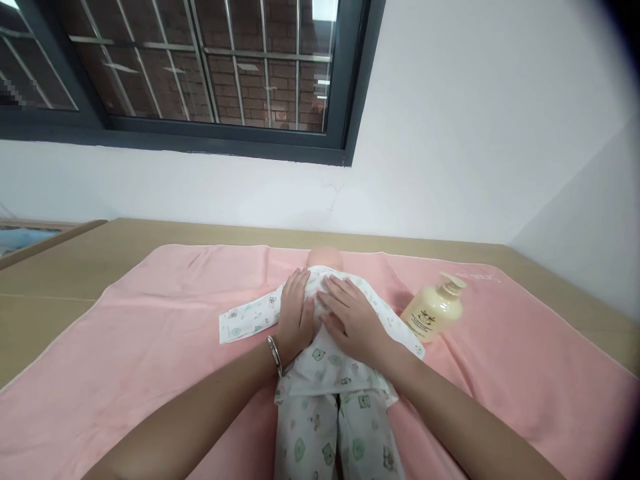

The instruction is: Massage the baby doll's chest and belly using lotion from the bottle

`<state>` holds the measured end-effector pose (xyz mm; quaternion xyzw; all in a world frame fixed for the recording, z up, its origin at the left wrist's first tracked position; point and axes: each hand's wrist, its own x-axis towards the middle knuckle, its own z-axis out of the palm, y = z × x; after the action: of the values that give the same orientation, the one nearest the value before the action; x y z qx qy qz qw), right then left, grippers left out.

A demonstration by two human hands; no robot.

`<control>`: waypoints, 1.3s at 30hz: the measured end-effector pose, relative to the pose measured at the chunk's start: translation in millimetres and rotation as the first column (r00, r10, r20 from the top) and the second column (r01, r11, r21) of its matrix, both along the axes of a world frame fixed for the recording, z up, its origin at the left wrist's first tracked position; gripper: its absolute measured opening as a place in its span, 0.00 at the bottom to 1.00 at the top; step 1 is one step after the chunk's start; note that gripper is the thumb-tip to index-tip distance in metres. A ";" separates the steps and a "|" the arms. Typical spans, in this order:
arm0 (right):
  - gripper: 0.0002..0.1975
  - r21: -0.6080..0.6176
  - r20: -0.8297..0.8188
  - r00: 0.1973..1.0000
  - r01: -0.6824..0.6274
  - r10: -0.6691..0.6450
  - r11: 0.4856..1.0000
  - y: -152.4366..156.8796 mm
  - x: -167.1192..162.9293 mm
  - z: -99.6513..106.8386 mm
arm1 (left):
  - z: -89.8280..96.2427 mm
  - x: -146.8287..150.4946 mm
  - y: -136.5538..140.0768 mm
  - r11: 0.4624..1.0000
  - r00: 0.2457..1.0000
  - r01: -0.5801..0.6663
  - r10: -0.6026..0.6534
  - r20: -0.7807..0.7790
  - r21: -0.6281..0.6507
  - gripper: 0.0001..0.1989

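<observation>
A baby doll [325,257] lies on its back in the middle, dressed in a white printed top [333,373] and matching trousers [313,433]. Only the rounded end of its head shows beyond the collar. My left hand [295,317], with a silver bangle at the wrist, rests flat on the left side of the chest, fingers stretched out. On the right side of the chest my right hand [353,317] lies flat too, fingers slightly spread. One sleeve [250,318] reaches out to the left; the other slants down to the right, partly behind my right forearm.
A pale yellow pump bottle [433,310] leans over on the pink towel [165,360], right of the doll. The towel covers a wooden table [145,230] against a white wall. Above is a dark-framed window [225,137] with metal bars. Something blue [25,238] shows at far left.
</observation>
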<state>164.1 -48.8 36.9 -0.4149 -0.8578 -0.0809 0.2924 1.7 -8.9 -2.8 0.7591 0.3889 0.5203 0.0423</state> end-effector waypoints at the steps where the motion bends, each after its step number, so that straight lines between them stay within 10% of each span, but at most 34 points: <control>1: 0.21 0.030 -0.021 1.000 0.023 -0.023 0.999 1.8 1.3 -0.5 | -0.5 -0.2 0.7 1.000 1.000 0.000 0.000 0.004 -0.003 0.23; 11: 0.25 -0.010 -0.032 0.993 0.116 -0.117 0.993 -2.5 0.2 6.5 | -0.3 -2.0 5.7 1.000 1.000 0.003 -0.004 -0.003 -0.029 0.23; 17: 0.31 -0.164 0.203 0.976 -0.051 0.085 0.985 -7.6 12.0 15.7 | 2.3 -5.3 11.3 0.995 0.999 -0.041 0.040 -0.020 -0.092 0.23; 24: 0.32 -0.542 0.132 0.987 -0.005 0.091 0.840 -60.6 88.6 104.0 | 34.9 25.2 -49.0 0.918 0.994 0.022 -0.061 -0.085 -0.397 0.28; 27: 0.27 -0.484 -0.004 0.990 0.124 -0.144 0.866 -83.8 130.7 137.0 | 61.3 58.5 -90.8 0.806 0.943 0.310 -0.328 0.056 -0.504 0.28; 29: 0.23 -0.420 -0.002 0.938 0.314 -0.347 0.851 -87.7 149.6 145.1 | 82.9 88.1 -97.1 0.588 0.844 0.528 -0.441 0.305 -0.613 0.26; 30: 0.21 -0.402 0.038 0.905 0.402 -0.424 0.822 -86.3 154.8 145.5 | 93.5 104.7 -91.9 0.478 0.780 0.625 -0.413 0.470 -0.618 0.25; 34: 0.21 -0.425 0.267 0.845 0.535 -0.464 0.730 -71.6 149.5 137.0 | 123.5 170.5 -40.1 0.363 0.682 0.727 -0.287 0.672 -0.583 0.30; 39: 0.19 -0.298 0.369 0.813 0.562 -0.450 0.772 -56.1 129.6 127.6 | 135.0 213.3 -4.7 0.095 0.365 0.921 0.138 0.921 -0.379 0.32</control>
<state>293.7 -104.9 164.5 -0.6667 -0.7427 -0.0402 0.0471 215.0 -13.5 132.2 0.3134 0.2579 0.4072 0.8182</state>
